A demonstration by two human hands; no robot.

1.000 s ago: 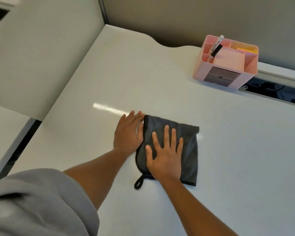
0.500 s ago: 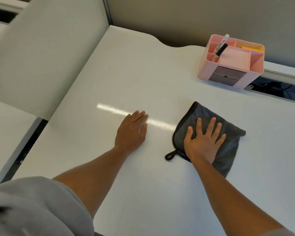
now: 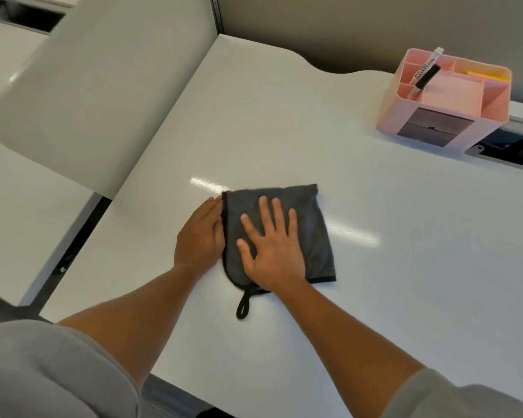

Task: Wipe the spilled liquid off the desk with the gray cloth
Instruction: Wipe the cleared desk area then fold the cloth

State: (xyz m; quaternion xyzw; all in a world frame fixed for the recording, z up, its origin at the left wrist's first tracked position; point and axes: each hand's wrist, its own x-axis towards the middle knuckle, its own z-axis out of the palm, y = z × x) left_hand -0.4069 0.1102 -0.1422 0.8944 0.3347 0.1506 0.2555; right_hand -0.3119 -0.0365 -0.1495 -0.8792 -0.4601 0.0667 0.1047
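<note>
right hand (image 3: pixel 272 248), fingers straight and spread, pressing flat on the cloth (image 3: pixel 308 224), which lies folded near the middle of the white surface (image 3: pixel 405 267); a black loop (image 3: pixel 242 307) trails from its near edge. left hand (image 3: pixel 198 236), fingers straight and together, resting flat on the surface with its right side touching the cloth's left edge, holding nothing. far right: pink organizer (image 3: pixel 435 122) with a marker (image 3: pixel 424 74) leaning in its left compartment.
</note>
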